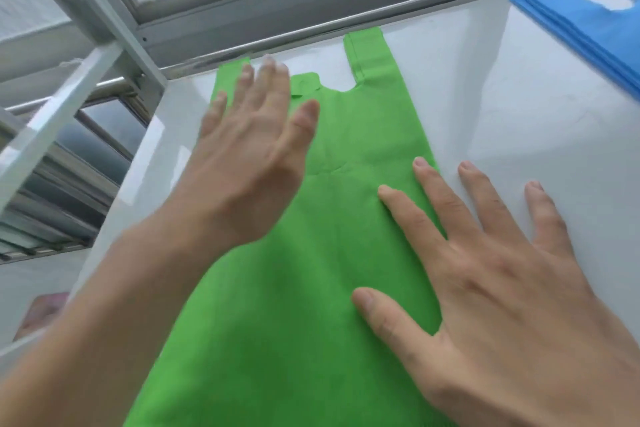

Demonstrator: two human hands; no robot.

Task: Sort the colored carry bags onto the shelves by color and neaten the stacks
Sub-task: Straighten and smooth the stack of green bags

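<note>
The green carry bag (346, 236) lies flat on the white shelf (519, 121), running lengthwise from the near edge of the view toward the far rail, its two handle loops pointing away; the right loop reaches the far edge of the shelf, and the left loop is partly covered. The left hand (249, 163) is spread open over the bag's far left part, palm down, fingers apart and a little blurred, so whether it presses the cloth or hovers just above it cannot be told. The right hand (485, 270) lies flat with fingers spread wide, gripping nothing: its thumb and first two fingers rest on the bag's right side, while the outer fingers reach past the bag's edge onto the bare shelf. At the far right of the same shelf sits a stack of blue bags (581, 21), well apart from the green one. The grey metal frame (114, 28) of the shelving stands at the far left. No writing or brand mark can be read on either colour of bag.
</note>
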